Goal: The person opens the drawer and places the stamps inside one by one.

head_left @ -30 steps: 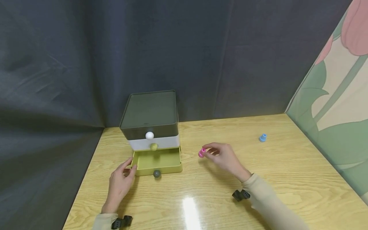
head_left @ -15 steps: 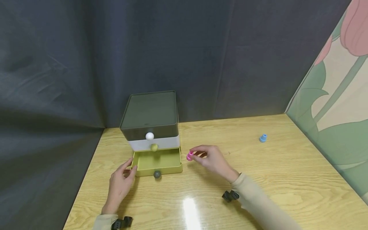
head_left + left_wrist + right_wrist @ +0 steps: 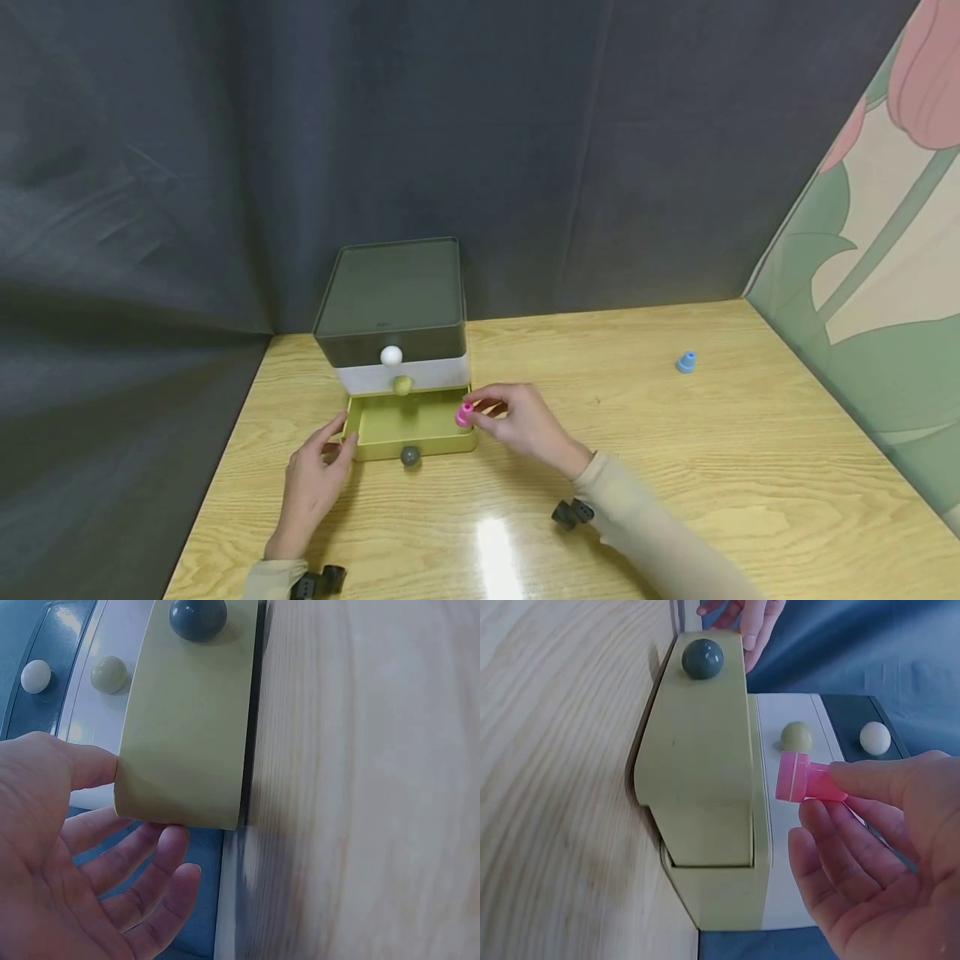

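Observation:
My right hand (image 3: pixel 525 421) pinches a small pink stamp-shaped plastic piece (image 3: pixel 463 415) with a wide base and narrower top. In the head view the piece is over the right side of the pulled-out green bottom drawer (image 3: pixel 408 446). The right wrist view shows the pink piece (image 3: pixel 806 778) between thumb and fingertips, apart from the drawer front (image 3: pixel 701 735). At the drawer's left front corner, my left hand (image 3: pixel 315 479) grips the edge, thumb on the rim and fingers on the outer side, as the left wrist view also shows. No object shows inside the drawer.
The drawer belongs to a small cabinet with a dark top (image 3: pixel 397 283) and a white middle drawer (image 3: pixel 438 371), both closed. A similar blue piece (image 3: pixel 686 362) stands on the wooden table (image 3: pixel 750 433) at the right. Dark cloth (image 3: pixel 487 167) hangs behind.
My right hand has moved left with the pink piece, from the table beside the cabinet to over the drawer's right side. The left hand and the drawer stay put.

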`<state>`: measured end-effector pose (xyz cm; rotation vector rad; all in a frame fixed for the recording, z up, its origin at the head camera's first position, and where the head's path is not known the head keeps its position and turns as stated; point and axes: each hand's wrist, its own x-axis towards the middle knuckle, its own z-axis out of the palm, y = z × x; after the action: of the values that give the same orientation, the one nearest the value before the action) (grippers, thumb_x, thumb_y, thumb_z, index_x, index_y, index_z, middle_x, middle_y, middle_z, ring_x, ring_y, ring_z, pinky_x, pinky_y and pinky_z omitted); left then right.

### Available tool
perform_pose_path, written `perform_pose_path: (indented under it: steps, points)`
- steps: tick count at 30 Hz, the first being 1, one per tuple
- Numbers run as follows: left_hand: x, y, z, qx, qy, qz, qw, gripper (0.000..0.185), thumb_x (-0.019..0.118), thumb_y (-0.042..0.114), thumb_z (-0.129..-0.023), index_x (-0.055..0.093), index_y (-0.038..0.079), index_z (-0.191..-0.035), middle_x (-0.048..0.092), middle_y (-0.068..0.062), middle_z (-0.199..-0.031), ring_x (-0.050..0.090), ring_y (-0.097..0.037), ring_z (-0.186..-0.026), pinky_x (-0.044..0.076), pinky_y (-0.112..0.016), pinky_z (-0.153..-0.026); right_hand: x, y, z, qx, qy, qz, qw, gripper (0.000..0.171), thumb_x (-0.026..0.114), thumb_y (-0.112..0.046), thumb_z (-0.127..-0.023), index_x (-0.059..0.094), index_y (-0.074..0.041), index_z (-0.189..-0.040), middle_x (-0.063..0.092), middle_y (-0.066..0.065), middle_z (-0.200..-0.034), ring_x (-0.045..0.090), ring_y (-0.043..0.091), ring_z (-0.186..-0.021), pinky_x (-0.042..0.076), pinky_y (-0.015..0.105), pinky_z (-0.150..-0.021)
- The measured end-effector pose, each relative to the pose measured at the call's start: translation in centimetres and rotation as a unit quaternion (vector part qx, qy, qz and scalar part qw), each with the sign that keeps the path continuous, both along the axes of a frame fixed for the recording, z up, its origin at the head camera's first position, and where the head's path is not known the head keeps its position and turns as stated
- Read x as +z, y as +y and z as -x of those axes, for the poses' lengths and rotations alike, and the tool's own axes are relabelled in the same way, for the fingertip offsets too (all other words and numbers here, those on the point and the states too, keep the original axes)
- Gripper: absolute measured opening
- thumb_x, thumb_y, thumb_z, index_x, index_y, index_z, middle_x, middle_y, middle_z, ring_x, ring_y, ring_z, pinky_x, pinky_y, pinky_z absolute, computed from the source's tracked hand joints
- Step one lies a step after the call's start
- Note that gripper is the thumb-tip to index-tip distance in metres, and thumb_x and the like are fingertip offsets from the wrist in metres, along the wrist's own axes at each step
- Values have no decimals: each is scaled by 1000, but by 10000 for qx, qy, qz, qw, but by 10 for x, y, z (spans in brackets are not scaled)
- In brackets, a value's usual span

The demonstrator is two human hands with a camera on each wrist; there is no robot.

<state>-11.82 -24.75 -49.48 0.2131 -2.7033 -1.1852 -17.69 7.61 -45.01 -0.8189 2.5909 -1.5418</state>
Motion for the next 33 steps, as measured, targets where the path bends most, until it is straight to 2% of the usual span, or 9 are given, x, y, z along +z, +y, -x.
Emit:
perform_pose_path:
  steps: [8,16,23,33]
  points:
    - [0,1,0,0,20,22,10000,51,63,30,-108,57,11,-155,64,-18,-149,71,-30,-112,56,-23,-81,-1,-18,1,213,-215,149,9994,23,79,-12,-96,80,-2,-117,82,10,-105,77,24,-92,61,23,-79]
    - [1,1,-1,-11,-6,-39,10000,51,62,31,-109,56,10,-156,63,-18,-150,71,-30,-112,55,-23,-78,0,-35,5,280,-330,148,9990,21,78,-10,-96,80,-3,-116,82,12,-103,78,22,-89,60,20,-75]
    - [0,2,-2,12,43,-19,10000,50,62,30,-109,57,11,-155,64,-18,-149,71,-30,-111,56,-24,-80,-3,-52,8,406,-484,171,9979,22,78,-6,-96,79,1,-116,81,15,-106,79,26,-91,60,19,-76]
    - [1,2,-3,-26,84,-86,9999,50,62,31,-109,57,11,-155,64,-18,-148,71,-30,-111,56,-23,-78,-11,-78,14,383,-778,88,9962,18,79,-7,-95,81,-1,-111,81,13,-103,79,20,-91,59,18,-76]
